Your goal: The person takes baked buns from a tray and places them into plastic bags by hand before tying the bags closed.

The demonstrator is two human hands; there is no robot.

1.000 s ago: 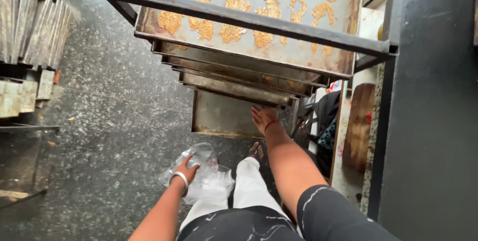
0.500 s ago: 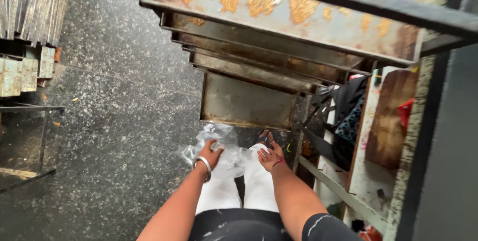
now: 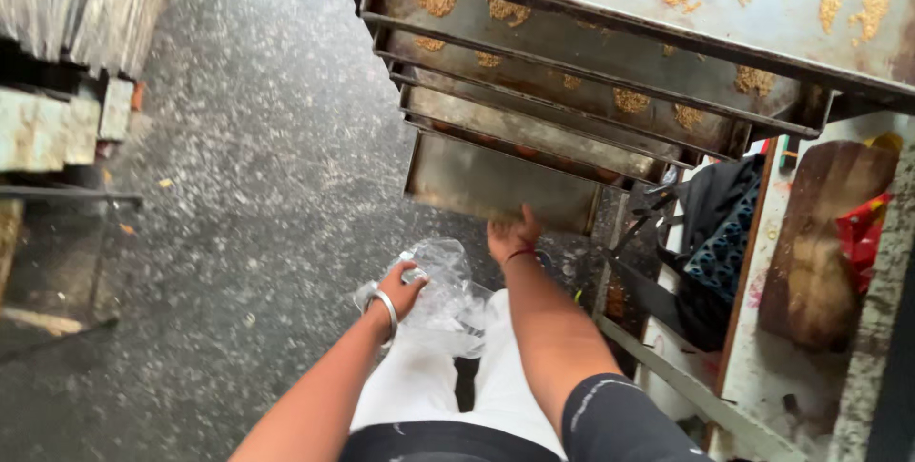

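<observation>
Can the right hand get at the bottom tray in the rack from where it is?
Probably yes. The right hand is already at the front edge of the bottom tray, with nothing between them. The left hand holds a clear plastic bag off to the side, clear of that path.

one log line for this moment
left hand: holds clear bag | right hand: at bottom tray edge | rack: trays with crumbs | floor: speckled
</observation>
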